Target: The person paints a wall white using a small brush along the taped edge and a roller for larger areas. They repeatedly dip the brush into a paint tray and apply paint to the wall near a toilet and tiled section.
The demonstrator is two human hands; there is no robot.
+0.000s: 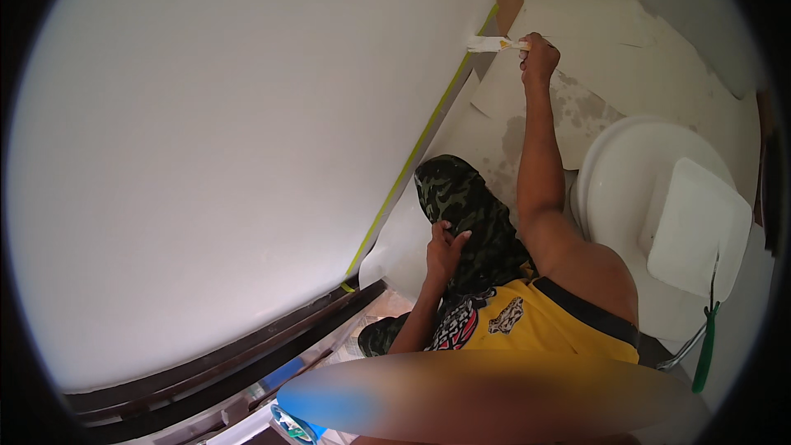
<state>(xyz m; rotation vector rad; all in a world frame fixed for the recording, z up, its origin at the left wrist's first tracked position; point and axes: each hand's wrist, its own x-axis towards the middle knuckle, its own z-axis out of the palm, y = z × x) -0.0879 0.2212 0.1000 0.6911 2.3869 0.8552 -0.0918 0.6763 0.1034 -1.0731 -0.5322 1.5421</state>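
Right grip (540,58): holds your paintbrush (489,44) handle-end, head free at green tape (409,166).
Left grip (446,252): loose by your knee (449,183), seemingly for balance.

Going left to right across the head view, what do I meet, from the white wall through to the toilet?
White wall, the person's left hand, paintbrush, the person's right hand holding it, toilet.
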